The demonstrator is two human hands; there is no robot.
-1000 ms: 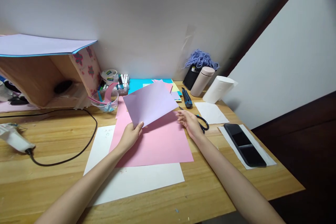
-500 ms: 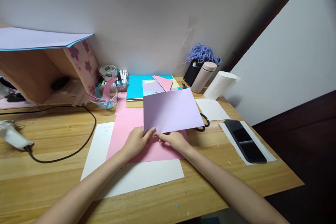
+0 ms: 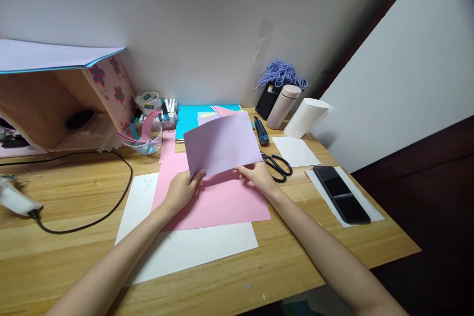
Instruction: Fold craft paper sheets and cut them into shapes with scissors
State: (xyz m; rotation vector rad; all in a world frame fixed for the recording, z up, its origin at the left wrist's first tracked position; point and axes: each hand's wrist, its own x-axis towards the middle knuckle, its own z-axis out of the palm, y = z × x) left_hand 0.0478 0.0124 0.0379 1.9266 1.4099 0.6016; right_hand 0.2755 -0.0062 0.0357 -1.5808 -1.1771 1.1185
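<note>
Lilac sheet (image 3: 224, 145): held up over the pink sheet (image 3: 218, 207), which overlaps a white sheet (image 3: 207, 244) on the counter (image 3: 296, 261). It lies forward of both hands, long axis running left to right, right end slightly higher in view. Left hand (image 3: 182, 188) pinches the near left corner, thumb on the facing side. Right hand (image 3: 258, 176) is at the near edge, right of middle, fingers curled; cannot tell whether it grips or only touches. Forearms converge from both lower corners. Scissors (image 3: 280, 168) just beside right hand.
</note>
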